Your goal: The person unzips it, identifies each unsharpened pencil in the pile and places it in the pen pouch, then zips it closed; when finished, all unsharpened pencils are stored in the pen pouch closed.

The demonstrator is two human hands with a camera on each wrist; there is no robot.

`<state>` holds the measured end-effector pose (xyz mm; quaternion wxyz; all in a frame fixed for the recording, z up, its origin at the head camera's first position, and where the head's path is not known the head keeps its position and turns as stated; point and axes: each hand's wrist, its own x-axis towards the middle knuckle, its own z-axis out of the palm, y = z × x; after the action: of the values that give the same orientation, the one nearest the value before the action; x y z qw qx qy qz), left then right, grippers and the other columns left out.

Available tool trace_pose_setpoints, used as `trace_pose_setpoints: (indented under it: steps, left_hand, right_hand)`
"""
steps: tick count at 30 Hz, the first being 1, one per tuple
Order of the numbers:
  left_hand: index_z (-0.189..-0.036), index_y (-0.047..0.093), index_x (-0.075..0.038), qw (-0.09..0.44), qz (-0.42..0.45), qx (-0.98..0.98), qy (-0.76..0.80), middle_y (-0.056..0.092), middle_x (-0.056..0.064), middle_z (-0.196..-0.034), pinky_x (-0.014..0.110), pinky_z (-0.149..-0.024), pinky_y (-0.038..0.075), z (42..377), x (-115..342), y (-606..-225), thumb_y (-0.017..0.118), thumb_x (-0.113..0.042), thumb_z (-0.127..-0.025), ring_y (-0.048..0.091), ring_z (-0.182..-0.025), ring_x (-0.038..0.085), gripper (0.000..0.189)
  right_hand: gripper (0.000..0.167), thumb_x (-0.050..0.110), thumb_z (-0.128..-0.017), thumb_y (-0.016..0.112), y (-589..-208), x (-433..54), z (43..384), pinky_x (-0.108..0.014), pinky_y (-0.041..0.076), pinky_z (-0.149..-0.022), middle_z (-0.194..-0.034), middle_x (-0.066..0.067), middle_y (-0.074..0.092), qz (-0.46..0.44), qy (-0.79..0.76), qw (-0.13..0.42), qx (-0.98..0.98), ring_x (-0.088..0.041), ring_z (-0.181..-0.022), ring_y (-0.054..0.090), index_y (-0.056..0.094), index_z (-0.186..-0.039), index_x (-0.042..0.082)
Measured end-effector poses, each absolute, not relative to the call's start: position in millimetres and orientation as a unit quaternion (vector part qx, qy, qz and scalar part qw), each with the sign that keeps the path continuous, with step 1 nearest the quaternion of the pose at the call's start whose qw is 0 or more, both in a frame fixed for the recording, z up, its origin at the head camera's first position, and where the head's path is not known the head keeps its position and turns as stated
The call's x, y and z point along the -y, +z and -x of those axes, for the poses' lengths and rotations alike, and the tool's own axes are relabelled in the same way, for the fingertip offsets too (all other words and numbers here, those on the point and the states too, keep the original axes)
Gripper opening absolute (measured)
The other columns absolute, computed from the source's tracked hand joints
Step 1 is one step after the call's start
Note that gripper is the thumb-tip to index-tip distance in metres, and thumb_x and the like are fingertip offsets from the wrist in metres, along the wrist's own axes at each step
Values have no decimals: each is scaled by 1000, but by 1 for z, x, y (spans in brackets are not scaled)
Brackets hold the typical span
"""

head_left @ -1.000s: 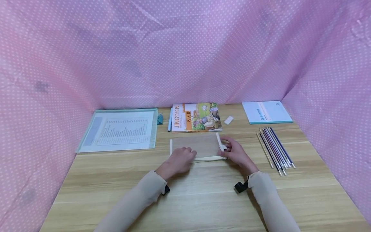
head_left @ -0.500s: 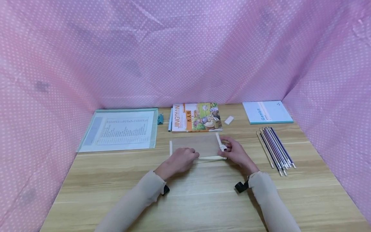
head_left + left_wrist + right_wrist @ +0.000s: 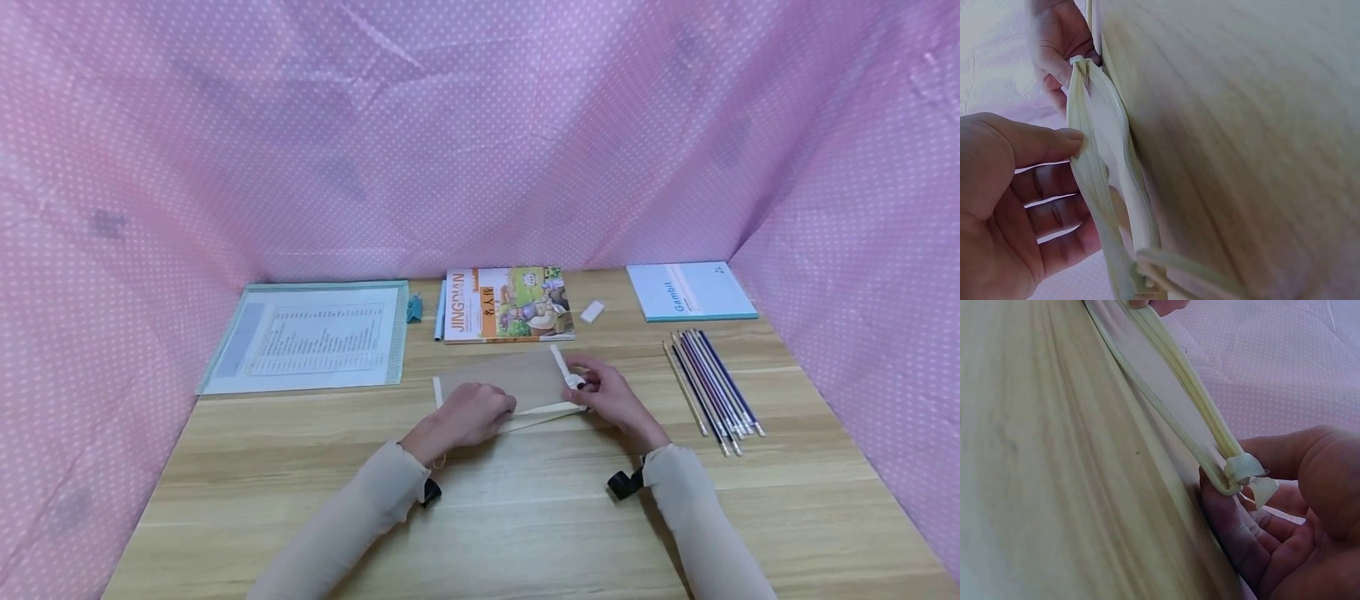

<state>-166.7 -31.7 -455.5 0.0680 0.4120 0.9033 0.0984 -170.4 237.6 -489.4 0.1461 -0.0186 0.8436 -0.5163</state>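
A flat, beige see-through zipper pouch (image 3: pixel 528 377) with cream edging lies on the table in front of me. Along its near side the mouth gapes, and in the left wrist view the two zipper edges (image 3: pixel 1094 181) stand apart. My left hand (image 3: pixel 472 414) pinches the upper zipper edge between thumb and fingers near the middle of the mouth. With my right hand (image 3: pixel 609 397) I grip the right near corner, where a folded ribbon tab (image 3: pixel 1244 467) sticks out at the zipper's end. Pale mesh shows inside the mouth.
Behind the pouch lies a picture-covered book (image 3: pixel 510 304), with a white eraser (image 3: pixel 592 312) beside it. A document folder (image 3: pixel 303 337) and a small teal item (image 3: pixel 414 308) are at left. Several pencils (image 3: pixel 712 387) and a light blue notebook (image 3: pixel 692 292) lie at right.
My left hand has slid slightly right along the zipper edge and the mouth gapes wider. The pouch has tilted a little, its left end nearer me. My right hand stays at the corner.
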Motion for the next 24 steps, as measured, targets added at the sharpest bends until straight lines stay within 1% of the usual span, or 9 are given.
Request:
trace_pose_setpoints:
  steps: [6,10,13,15,19,24]
  left_hand:
    - [-95,73,-15,70,-416,-902,93,71,-2,-78,16,-58,41,168,28,-454,59,-18,-99,49,-59,5,15]
    - [-93,75,-14,74,-422,-898,104,69,-3,-76,16,-58,41,170,25,-453,61,-16,-98,49,-58,5,14]
    - [-90,76,-14,85,-420,-894,127,67,-5,-71,16,-58,40,172,24,-453,63,-14,-96,48,-58,5,14]
    - [-85,75,-14,98,-414,-893,143,64,-5,-68,17,-59,40,173,24,-453,64,-13,-95,47,-58,5,16]
    - [-82,75,-15,115,-401,-892,171,65,-6,-69,18,-63,42,176,26,-454,65,-13,-94,50,-60,4,16]
    - [-82,75,-13,146,-386,-886,213,67,-5,-71,18,-63,44,177,28,-454,64,-12,-93,52,-61,4,15]
  right_hand:
    - [56,17,-93,69,-489,-238,171,-28,51,-69,-111,-19,62,20,-517,150,-842,-20,-87,59,49,-145,10]
    - [56,17,-93,69,-489,-238,171,-27,51,-69,-110,-18,63,25,-513,146,-845,-20,-88,59,49,-145,9]
    - [55,16,-93,69,-489,-237,170,-26,51,-70,-109,-18,63,29,-515,143,-844,-20,-88,59,50,-144,9]
    - [55,17,-93,69,-489,-237,170,-26,51,-70,-109,-18,63,29,-517,143,-844,-20,-88,59,50,-144,9]
    - [55,20,-94,68,-488,-237,169,-27,51,-71,-111,-18,63,25,-516,147,-844,-20,-90,58,49,-145,10]
    - [56,27,-97,65,-489,-237,168,-27,53,-68,-111,-18,64,20,-510,149,-847,-18,-87,61,47,-147,10]
